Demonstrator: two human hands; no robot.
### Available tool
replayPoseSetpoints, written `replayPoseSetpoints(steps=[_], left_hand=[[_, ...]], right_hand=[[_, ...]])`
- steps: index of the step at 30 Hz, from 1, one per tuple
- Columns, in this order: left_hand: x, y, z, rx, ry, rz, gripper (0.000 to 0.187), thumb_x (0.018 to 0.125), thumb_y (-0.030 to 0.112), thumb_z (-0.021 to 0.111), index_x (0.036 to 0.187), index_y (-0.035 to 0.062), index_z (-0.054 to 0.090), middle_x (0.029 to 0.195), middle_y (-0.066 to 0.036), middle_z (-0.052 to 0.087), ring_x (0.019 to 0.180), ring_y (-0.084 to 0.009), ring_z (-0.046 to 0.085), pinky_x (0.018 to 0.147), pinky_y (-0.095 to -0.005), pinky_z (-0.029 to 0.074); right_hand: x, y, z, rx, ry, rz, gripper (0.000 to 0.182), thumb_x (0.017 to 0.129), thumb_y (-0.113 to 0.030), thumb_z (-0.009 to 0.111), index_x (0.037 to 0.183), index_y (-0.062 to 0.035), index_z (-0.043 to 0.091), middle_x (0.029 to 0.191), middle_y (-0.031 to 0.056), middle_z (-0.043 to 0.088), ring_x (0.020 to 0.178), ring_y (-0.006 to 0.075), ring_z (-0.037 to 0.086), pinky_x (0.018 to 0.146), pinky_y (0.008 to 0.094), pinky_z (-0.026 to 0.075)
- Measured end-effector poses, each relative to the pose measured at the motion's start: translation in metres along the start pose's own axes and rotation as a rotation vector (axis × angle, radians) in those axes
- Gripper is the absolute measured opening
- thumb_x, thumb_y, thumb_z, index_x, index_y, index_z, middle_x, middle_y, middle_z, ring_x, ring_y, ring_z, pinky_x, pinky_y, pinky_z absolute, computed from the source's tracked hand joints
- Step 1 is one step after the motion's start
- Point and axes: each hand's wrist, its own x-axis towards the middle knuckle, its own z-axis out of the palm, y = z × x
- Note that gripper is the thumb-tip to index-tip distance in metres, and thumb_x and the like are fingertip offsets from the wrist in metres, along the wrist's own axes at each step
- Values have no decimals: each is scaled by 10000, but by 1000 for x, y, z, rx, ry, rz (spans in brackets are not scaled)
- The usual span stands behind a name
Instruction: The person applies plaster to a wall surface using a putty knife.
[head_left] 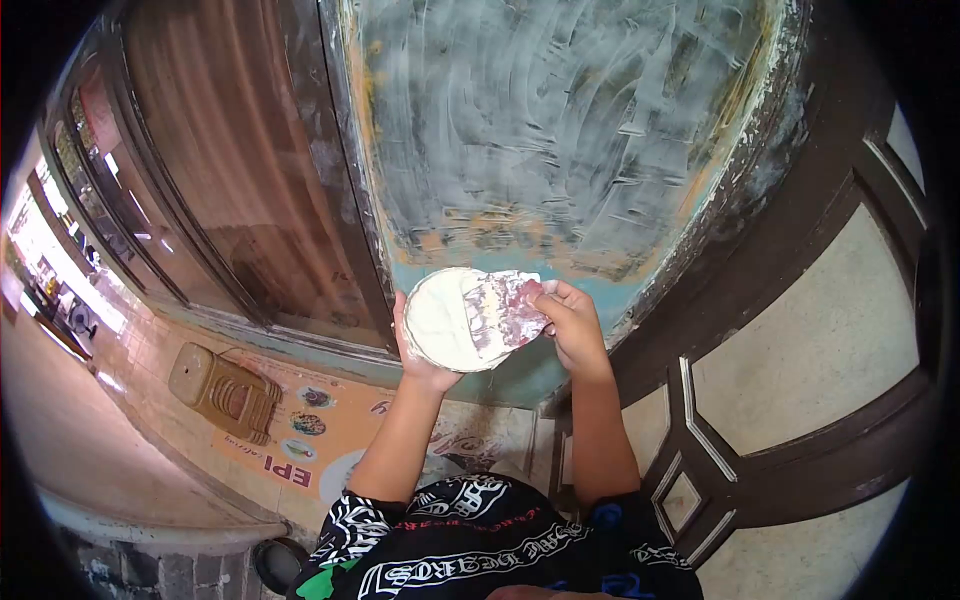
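My left hand (420, 368) is wrapped round a round tub of white putty (437, 318) from the left and below. In my right hand (572, 325) is a flat reddish putty scraper (520, 308), pinched at its right edge between thumb and fingers. White putty smears most of the scraper, and its left edge lies over the putty in the tub. Just beyond both hands stands a blue-green wall panel (530, 130), streaked with whitish putty and showing orange-brown patches near its bottom and sides.
A dark-framed window (260, 170) borders the wall panel on the left. Brown panelling with pale insets (810, 330) stands close on the right. Behind my left arm, a brown plastic stool (225, 390) is on a printed banner (330, 425). A dark round container (279, 562) sits at lower left.
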Motion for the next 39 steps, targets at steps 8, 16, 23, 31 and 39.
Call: replayPoseSetpoints(steps=[8, 16, 23, 31, 39], left_hand=[[25, -18, 27, 0, 19, -72, 885, 910, 768, 322, 1502, 118, 422, 1546, -161, 414, 1369, -472, 423, 1041, -786, 301], [70, -65, 64, -44, -115, -211, 897, 891, 792, 335, 1522, 156, 389, 1571, -217, 339, 1377, -588, 318, 1029, -840, 228], [83, -67, 82, -146, -120, -257, 898, 884, 793, 354, 1530, 169, 373, 1566, -226, 343, 1359, -621, 312, 1004, -851, 246], [89, -55, 91, -40, -150, -199, 883, 901, 789, 310, 1496, 146, 421, 1535, -170, 418, 1360, -493, 417, 1030, -810, 285], [103, -45, 80, -46, -190, -126, 884, 904, 777, 335, 1509, 137, 403, 1551, -183, 389, 1367, -508, 397, 1004, -838, 267]], right_hand=[[8, -112, -28, -219, -26, -148, 163, 936, -68, 658, 1087, -9, 647, 915, 28, 725, 712, 57, 616, 610, 197, 450], [35, -305, -73, -814, 273, -771, 132, 951, -101, 671, 1010, 16, 660, 865, 7, 692, 756, 62, 577, 710, 241, 463], [43, -422, -78, -1520, 441, -943, 221, 913, -142, 699, 1077, 3, 668, 896, 129, 715, 810, 201, 647, 788, 340, 495], [106, -465, -93, -1838, 569, -928, 321, 897, -236, 712, 1178, -83, 683, 1088, 151, 715, 1041, 344, 667, 897, 443, 513], [98, -468, -81, -1832, 310, -941, 258, 858, -166, 752, 1053, -7, 694, 933, 170, 724, 855, 330, 678, 790, 405, 515]])
